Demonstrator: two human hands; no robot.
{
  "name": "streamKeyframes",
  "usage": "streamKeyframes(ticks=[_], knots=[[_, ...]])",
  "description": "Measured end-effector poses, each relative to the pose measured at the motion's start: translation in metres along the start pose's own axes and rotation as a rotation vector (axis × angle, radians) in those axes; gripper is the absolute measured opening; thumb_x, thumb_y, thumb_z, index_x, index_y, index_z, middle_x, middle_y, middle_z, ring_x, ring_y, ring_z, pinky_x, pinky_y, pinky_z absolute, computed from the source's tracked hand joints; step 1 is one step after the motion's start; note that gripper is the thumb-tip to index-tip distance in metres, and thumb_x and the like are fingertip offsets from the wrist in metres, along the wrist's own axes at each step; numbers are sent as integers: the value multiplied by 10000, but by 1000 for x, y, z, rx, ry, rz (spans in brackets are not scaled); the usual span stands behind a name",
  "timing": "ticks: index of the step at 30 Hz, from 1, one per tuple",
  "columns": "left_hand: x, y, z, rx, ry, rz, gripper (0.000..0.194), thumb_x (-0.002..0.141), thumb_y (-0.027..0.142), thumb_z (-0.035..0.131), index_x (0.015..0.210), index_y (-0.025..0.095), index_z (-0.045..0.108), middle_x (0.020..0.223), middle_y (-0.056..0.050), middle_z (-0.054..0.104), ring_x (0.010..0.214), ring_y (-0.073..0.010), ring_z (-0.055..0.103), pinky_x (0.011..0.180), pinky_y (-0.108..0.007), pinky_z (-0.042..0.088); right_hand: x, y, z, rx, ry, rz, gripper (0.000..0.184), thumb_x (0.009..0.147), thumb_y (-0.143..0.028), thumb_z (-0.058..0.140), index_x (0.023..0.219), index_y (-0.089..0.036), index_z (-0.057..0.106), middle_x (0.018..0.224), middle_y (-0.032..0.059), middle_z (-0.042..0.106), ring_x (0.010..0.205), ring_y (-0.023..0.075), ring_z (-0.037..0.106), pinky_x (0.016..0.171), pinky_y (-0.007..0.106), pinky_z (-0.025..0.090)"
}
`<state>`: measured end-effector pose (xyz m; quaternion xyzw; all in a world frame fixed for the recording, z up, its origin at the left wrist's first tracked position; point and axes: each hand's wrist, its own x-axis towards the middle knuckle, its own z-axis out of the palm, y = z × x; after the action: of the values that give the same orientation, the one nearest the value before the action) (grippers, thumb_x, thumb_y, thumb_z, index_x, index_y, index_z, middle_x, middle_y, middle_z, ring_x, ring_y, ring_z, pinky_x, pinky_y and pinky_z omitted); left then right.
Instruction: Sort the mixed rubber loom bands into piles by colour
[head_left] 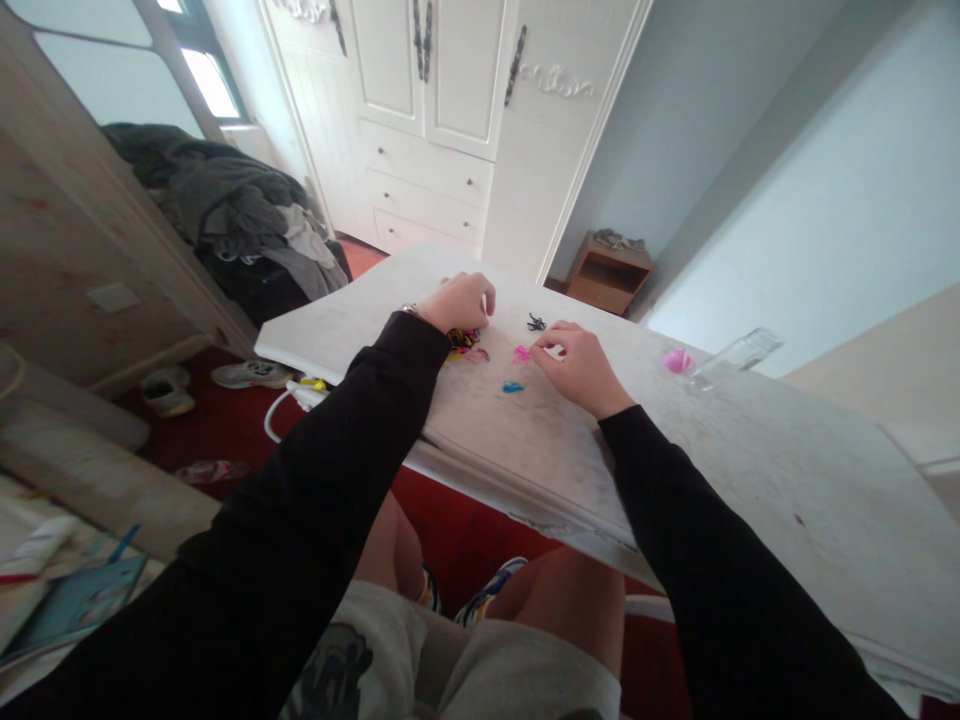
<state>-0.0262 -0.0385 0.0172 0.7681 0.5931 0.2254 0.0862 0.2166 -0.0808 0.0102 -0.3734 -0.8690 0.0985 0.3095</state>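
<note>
Small rubber bands lie sorted by colour on the white table (555, 460). My left hand (463, 300) is over a mixed pile of coloured bands (465, 341), its fingers curled and pressed together; what they hold, if anything, is too small to tell. Beside a small pink bunch of bands (520, 354), my right hand (576, 362) has thumb and forefinger pinched, the tips close to or touching the bunch. A black bunch (535, 323) lies just beyond it, and a blue bunch (513, 387) lies nearer to me.
Farther right on the table are a pink ball-like thing (679, 361) and a clear plastic container (735, 358). A white power strip (306, 394) is at the left table edge. Clothes (240, 200) are heaped at the left, and a white wardrobe (435, 170) stands behind.
</note>
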Motion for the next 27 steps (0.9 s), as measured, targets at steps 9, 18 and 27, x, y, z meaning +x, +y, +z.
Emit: streamKeyframes(ticks=[9, 18, 27], knots=[[1, 4, -2, -87, 102, 10, 272, 693, 2, 592, 849, 177, 729, 741, -47, 721, 742, -204, 652, 851, -357, 530, 0, 0, 0, -4, -14, 2, 203, 899, -197, 634, 720, -195, 730, 847, 85, 713, 859, 238, 646, 778, 369, 490], [4, 1, -2, -149, 139, 54, 216, 699, 5, 606, 803, 159, 716, 710, -44, 713, 715, -180, 677, 784, -304, 548, 0, 0, 1, 2, -18, -1, 201, 894, -188, 629, 723, -192, 734, 845, 82, 719, 840, 230, 646, 781, 369, 491], [0, 2, -2, -41, 76, 42, 201, 631, 41, 650, 755, 174, 736, 714, -38, 728, 694, -188, 667, 772, -312, 553, -1, -2, -1, -10, -39, -2, 195, 893, -180, 633, 736, -196, 747, 864, 85, 736, 841, 227, 654, 778, 363, 495]])
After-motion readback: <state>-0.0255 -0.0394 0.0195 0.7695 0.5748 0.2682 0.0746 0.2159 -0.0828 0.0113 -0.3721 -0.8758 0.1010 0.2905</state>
